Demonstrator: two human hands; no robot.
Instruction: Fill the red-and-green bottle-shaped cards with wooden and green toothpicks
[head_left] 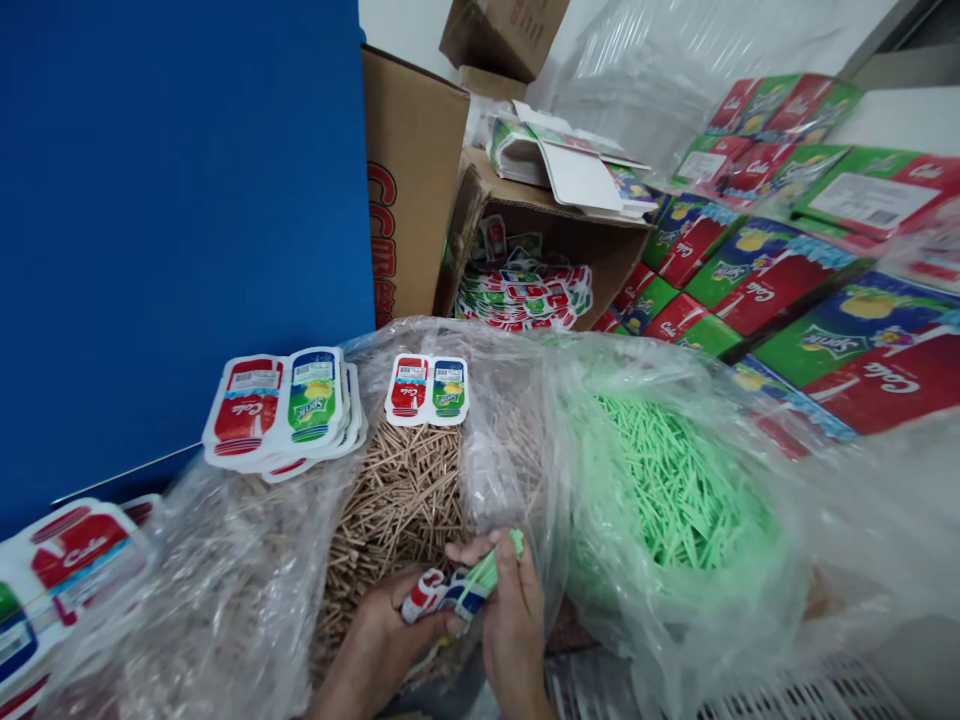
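My left hand [375, 635] is closed around a small printed Cola-and-Sprite packet [424, 592], which looks bent open. A bundle of thin green sticks [484, 572] is gripped by my right hand [514, 625], its lower end against the packet; whether it is inside, I cannot tell. Both hands are over a clear plastic bag filled with brown sticks [409, 490]. One flat double packet [427, 390] lies on top of those sticks. To the right, another clear bag holds loose green sticks [682, 480].
A stack of double packets [281, 410] lies at the left, beside a large blue panel [180, 200]. Behind the bags, an open carton [622, 240] contains many packets. Printed Cola and Sprite boxes [780, 280] are piled at the right. More packets [60, 580] lie lower left.
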